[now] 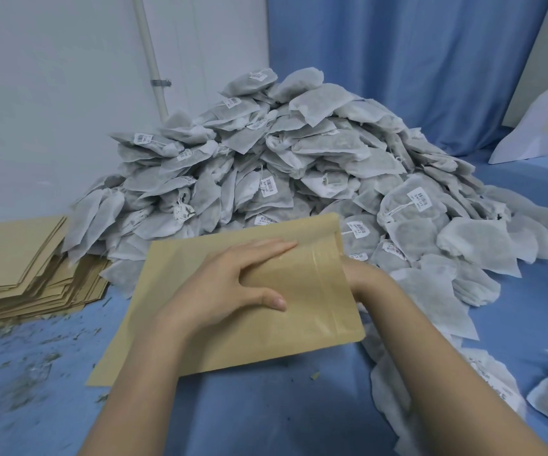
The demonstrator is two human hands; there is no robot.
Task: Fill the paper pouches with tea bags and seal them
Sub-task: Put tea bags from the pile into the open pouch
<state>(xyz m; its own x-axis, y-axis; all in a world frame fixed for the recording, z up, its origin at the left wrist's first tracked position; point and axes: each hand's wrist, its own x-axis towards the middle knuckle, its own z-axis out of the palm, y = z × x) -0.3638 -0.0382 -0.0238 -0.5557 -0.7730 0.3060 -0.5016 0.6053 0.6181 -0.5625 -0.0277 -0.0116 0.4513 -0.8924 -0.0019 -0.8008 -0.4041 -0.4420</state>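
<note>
Pouch lies under the flat, open left hand; right hand reaches inside, grip hidden.

Left hand atop paper pouch

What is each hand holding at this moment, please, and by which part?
The left hand rests flat on the paper pouch near its open end. The right hand is hidden inside the mouth, so its hold cannot be told.
</note>
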